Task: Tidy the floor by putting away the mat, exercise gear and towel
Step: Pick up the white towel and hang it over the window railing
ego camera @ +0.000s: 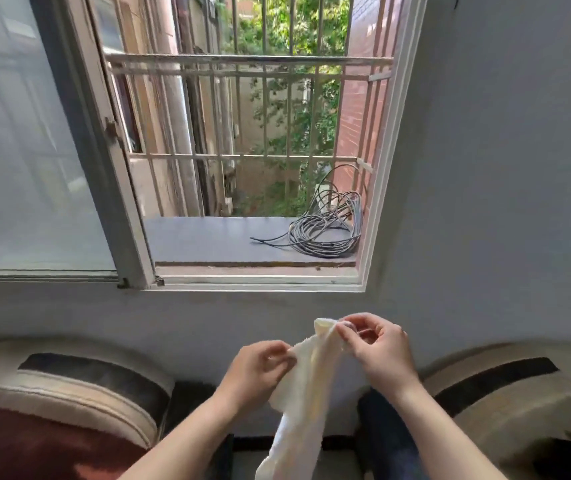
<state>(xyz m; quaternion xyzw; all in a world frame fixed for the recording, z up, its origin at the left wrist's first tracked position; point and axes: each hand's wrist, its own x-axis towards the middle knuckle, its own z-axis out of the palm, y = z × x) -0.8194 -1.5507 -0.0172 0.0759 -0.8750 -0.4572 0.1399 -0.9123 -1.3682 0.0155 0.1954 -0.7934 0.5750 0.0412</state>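
Observation:
A cream-white towel (306, 393) hangs between my hands in front of the wall below an open window. My left hand (259, 368) pinches its left edge at mid height. Slightly higher and to the right, my right hand (377, 348) pinches the top corner, where the cloth bunches. The rest of the towel droops down out of the frame at the bottom. No mat or exercise gear shows in this view.
The window (259, 282) stands open, its sash (104, 150) swung inward to the left. A coil of dark cable (325, 230) lies on the outer ledge behind metal bars (242, 64). Cushioned seats (86, 393) with dark stripes flank me left and right (505, 393).

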